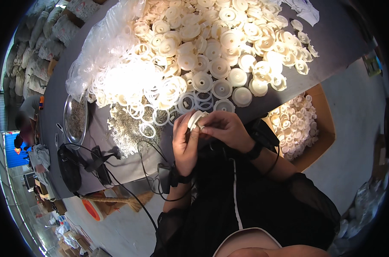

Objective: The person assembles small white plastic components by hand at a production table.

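Observation:
Close to the table's near edge, both my hands meet around a round white plastic part point(196, 118). My left hand point(185, 144) grips it from the left, with the fingers wrapped behind and the thumb in front. From the other side, my right hand point(227, 129) pinches at its edge; any small piece between those fingertips is hidden. Just beyond my hands lie loose translucent rings point(161, 116) and cream round plastic caps point(222, 88). Left of them spreads a scatter of small clear and metallic-looking bits point(130, 132).
A large heap of cream caps point(190, 32) covers the far table, beside a clear plastic bag point(104, 47). An oval metal tray point(66, 118) of small parts stands left, near black cables and a black pouch point(70, 171). A cardboard box point(327, 128) of finished-looking white parts sits right.

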The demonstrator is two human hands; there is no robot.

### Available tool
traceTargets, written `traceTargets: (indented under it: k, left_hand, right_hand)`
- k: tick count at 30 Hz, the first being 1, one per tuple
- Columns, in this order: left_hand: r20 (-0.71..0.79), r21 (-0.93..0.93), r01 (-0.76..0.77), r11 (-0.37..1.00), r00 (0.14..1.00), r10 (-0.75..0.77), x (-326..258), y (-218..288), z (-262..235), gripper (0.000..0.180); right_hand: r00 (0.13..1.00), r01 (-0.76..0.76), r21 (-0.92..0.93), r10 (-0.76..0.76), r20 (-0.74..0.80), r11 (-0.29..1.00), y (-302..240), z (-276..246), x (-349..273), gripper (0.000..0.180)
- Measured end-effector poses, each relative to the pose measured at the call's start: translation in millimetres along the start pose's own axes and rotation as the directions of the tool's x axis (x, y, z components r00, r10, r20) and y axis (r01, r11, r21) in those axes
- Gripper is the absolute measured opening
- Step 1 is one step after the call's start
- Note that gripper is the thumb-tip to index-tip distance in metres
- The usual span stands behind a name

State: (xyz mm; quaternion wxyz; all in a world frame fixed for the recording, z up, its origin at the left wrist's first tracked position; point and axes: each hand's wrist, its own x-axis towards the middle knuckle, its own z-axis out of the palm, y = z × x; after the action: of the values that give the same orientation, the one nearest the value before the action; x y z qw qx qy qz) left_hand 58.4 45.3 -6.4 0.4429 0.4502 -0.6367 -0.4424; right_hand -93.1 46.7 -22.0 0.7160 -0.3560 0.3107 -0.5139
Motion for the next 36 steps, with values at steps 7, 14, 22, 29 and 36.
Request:
traceTargets:
  k: [7, 14, 22, 29, 36]
  left_hand:
    - [-0.075, -0.297, 0.173, 0.939, 0.976, -0.204, -4, 8, 4, 0.033]
    - [-0.108, -0.074, 0.114, 0.991, 0.987, -0.121, -5, 15, 4, 0.031]
    - [-0.118, -0.016, 0.085, 0.996, 0.989, -0.087, -12, 22, 4, 0.032]
    - [-0.095, 0.012, 0.052, 0.999, 0.994, -0.051, -18, 25, 2, 0.031]
    - [-0.144, 0.241, 0.007, 0.971, 0.989, 0.029, -25, 27, 3, 0.030]
  right_hand:
    - [0.999, -0.032, -0.169, 0.028, -0.026, 0.985, -6, 1, -1, 0.010]
    - [0.997, 0.019, -0.313, -0.041, -0.066, 0.950, -7, 5, -5, 0.010]
    - [0.944, 0.131, -0.635, -0.292, -0.155, 0.762, -13, 8, -5, 0.029]
    - [0.998, -0.055, -0.205, 0.061, 0.023, 0.977, -5, -8, -6, 0.035]
    - [0.997, -0.011, -0.151, 0.023, 0.080, 0.989, 5, -1, -9, 0.033]
